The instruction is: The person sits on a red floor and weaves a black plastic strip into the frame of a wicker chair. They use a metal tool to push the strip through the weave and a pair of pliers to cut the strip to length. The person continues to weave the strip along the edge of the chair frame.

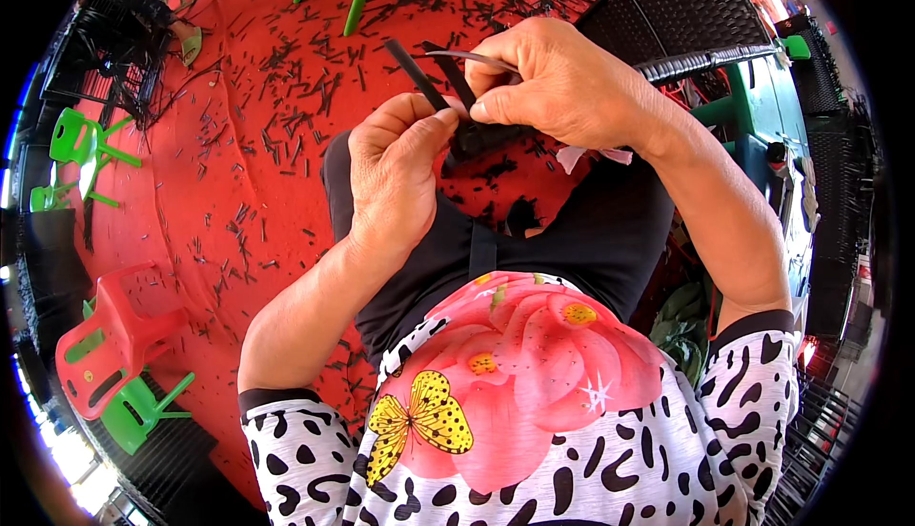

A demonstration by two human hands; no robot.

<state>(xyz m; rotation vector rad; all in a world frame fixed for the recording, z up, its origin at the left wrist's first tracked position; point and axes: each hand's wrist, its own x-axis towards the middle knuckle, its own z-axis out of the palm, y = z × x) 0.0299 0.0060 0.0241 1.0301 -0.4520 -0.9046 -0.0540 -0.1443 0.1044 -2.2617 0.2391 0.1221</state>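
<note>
Over my lap, my left hand (396,169) is closed, thumb and forefinger pinching a flat black strip (414,72) that sticks up and away from me. Right beside it, my right hand (562,88) is closed too, its thumb tip against a second black strip (450,73). A thin, grey, pointed piece (457,54) juts left from under the right fingers; whether it is a blade or another strip, I cannot tell. Both hands nearly touch. Below them sits a dark object (469,140) between my knees, partly hidden by the fingers.
Short black offcuts (315,88) litter the red floor (191,192). A black woven wicker piece (677,11) stands close beyond my right hand. Green stools (86,140) and a red plastic chair (100,354) are at left. A tangled bundle of black strips (114,59) lies far left.
</note>
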